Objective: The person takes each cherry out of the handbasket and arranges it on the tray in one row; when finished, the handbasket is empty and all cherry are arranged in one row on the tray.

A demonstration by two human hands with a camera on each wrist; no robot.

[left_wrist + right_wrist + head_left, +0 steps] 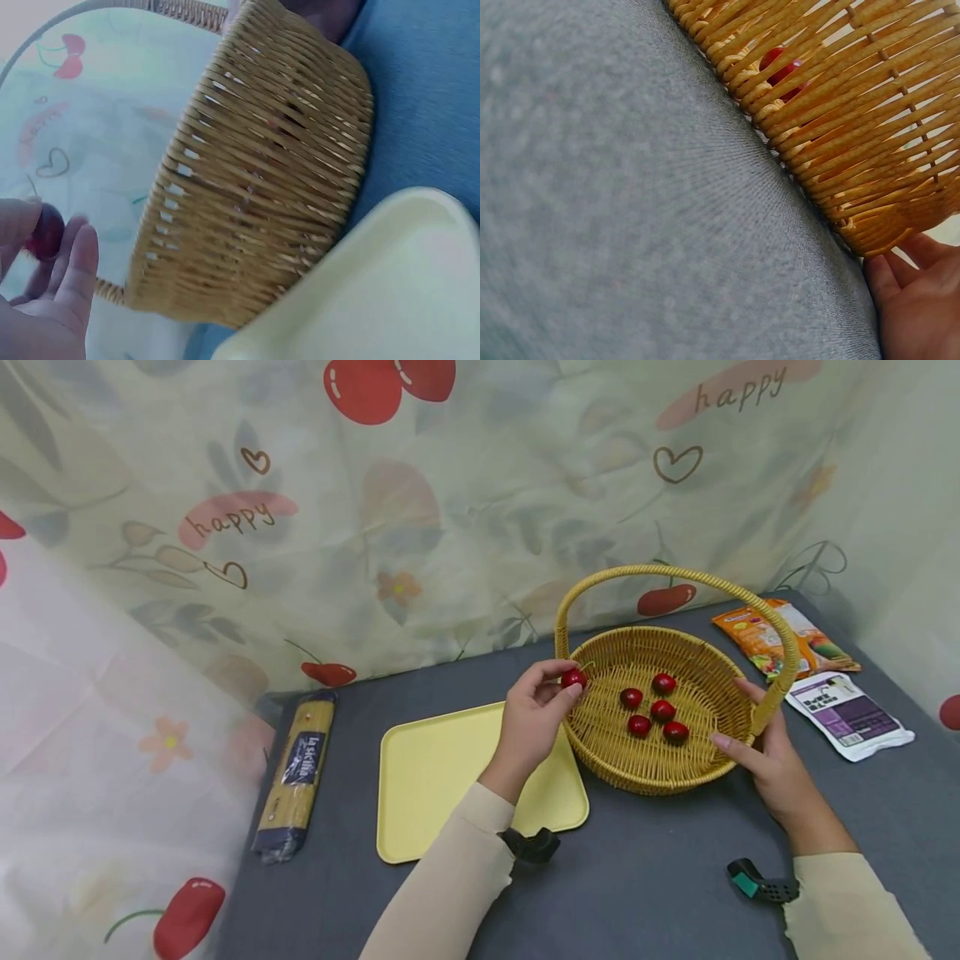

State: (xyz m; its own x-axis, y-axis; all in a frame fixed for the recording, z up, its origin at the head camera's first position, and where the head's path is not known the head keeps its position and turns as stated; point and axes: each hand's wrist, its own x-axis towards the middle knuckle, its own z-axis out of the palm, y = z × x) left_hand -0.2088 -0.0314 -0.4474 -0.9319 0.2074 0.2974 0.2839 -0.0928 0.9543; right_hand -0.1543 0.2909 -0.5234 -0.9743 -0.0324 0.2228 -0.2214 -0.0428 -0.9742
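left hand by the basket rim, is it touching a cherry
Touching. The left wrist view shows it: the left hand pinches a dark red cherry between thumb and fingers.

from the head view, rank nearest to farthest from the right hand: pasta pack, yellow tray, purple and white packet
1. Purple and white packet: just right of the right hand
2. Yellow tray: left of the basket
3. Pasta pack: farthest left

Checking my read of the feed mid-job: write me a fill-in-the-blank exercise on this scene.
The left hand pinches a cherry between fingers and ____.
The right hand holds the wicker ____.
Cherries lying inside it number ____.
The flat tray is pale ____.

Missing words: thumb; basket; five; yellow
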